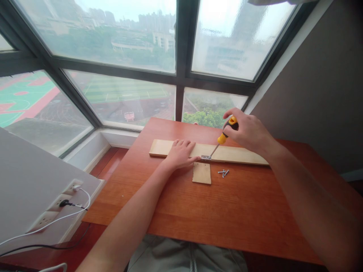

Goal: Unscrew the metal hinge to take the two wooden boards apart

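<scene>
A long pale wooden board (238, 153) lies across the table. My left hand (181, 154) rests flat on it with fingers spread, the thumb reaching to a small metal hinge (206, 157) at the board's near edge. In my right hand (248, 130) is a yellow and black screwdriver (222, 138), held tilted, its tip down at the right end of the hinge. Just below the hinge lies a small square piece of wood (202, 173) with holes near its upper edge. Several loose screws (224, 173) are scattered to the right of that piece.
The reddish-brown wooden table (181, 211) stands against large windows (121, 90) with dark frames. At lower left, wall sockets (59, 204) hold plugs with a white cable (89, 198) and a black cable. A grey wall (317, 94) rises at right.
</scene>
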A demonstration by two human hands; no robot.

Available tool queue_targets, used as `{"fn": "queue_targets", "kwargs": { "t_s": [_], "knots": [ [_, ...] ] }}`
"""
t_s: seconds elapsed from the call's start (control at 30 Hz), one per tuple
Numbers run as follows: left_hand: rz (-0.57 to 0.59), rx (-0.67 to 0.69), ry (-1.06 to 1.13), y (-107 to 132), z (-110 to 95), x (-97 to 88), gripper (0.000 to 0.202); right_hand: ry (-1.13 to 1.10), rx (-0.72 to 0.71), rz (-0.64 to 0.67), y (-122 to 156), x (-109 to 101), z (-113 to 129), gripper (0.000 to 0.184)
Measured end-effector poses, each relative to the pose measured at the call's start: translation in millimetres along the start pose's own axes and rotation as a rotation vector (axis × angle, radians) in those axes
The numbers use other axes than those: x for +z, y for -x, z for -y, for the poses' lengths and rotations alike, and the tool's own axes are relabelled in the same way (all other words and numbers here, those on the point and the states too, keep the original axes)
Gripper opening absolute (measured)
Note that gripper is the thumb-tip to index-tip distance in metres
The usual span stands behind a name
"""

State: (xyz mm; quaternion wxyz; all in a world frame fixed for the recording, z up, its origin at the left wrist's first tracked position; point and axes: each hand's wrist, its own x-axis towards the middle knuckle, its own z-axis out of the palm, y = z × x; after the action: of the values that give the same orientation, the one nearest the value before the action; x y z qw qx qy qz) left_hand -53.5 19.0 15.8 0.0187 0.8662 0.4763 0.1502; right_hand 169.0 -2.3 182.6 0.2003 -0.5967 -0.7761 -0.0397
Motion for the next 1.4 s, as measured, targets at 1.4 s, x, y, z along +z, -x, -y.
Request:
{"fn": "queue_targets", "kwargs": {
  "t_s": [1.4],
  "knots": [
    [0.009, -0.012, 0.040, -0.3, -0.2, -0.8, 0.060, -0.115, 0.020, 0.033, 1.7, -1.2, 0.4, 0.024]
  ]
}}
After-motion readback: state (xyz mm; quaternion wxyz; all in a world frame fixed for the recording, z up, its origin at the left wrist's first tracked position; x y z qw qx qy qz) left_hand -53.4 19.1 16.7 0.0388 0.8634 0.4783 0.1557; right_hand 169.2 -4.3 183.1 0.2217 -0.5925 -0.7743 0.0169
